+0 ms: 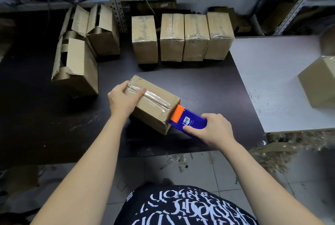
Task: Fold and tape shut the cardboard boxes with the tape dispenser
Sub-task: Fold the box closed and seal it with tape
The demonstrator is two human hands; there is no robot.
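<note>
While your left hand (123, 98) pins the box (154, 105) down, tape runs taut. Your right hand (210, 128) grips the tape dispenser (188, 121) at the near end — apparently ready to cut.

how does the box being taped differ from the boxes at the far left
The held box has its flaps shut with tape along the seam; the left boxes have flaps open. The held box lies under the left hand; nothing touches the left boxes. All are plain brown cardboard.

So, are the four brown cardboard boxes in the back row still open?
No, the four brown cardboard boxes all have flaps closed under clear tape.
</note>
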